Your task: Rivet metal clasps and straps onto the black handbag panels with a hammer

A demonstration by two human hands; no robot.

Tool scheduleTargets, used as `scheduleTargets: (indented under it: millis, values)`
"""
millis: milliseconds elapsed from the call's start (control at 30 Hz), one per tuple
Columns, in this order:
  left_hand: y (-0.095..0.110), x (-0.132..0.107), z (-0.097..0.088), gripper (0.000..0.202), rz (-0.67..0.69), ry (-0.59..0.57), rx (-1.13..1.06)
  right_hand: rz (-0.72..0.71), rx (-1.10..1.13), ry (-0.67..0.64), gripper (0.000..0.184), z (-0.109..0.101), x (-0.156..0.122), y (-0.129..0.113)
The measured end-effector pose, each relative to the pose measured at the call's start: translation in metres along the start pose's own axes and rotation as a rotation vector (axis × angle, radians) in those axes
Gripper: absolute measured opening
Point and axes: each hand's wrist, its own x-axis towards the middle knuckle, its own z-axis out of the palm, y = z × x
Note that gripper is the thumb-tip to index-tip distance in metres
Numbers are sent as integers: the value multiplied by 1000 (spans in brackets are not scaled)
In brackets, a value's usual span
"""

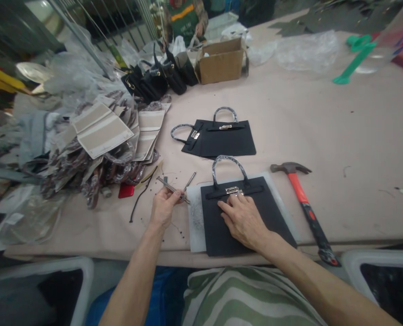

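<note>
Where the right hand [245,219] seemingly presses, a black panel [218,232] lies beneath.

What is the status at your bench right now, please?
Left hand holding slim metal tool. Right hand on black bag panel, at metal clasp. Hammer lying to panel's right, not touching it.

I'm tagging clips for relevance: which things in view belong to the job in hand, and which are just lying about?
Seem part of the job:
black bag panel, under the right hand
metal clasp on it
thin metal tool, held in the left hand
white sheet beneath
hammer, probably

Seem just lying about:
cardboard box
green plastic object
red piece
</note>
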Motion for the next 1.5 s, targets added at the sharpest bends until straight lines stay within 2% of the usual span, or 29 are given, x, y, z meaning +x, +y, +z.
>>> scheduleTargets:
  millis: [67, 167, 267, 400, 700, 1000, 1200, 1333, 1500]
  values:
    - [-2, -7, 14, 34, 92, 7, -61, -16, 9, -4, 23, 2, 2, -2]
    - [-4, -14, 35, 23, 223, 3, -42, -29, 27, 14, 23, 5, 5, -4]
    - [-6, -18, 49, 19, 281, -31, 11, -26, 41, 46, 24, 9, 7, -4]
    - [-11, -20, 56, 18, 335, -97, 49, -18, 66, 63, 26, 14, 8, -2]
    - [-24, -20, 58, 11, 579, -175, 43, 19, 109, 48, 28, 15, 8, -2]
    - [-28, -19, 59, 12, 604, -188, 40, 24, 92, 4, 31, 14, 11, -3]
    - [-29, -17, 59, 13, 514, -159, -20, 34, 114, -59, 34, 10, 15, -4]
    - [-28, -16, 58, 18, 432, -88, -90, 71, 120, -83, 34, 7, 16, -6]
    - [-27, -17, 59, 19, 408, -65, -100, 123, 124, -84, 33, 5, 18, -12]
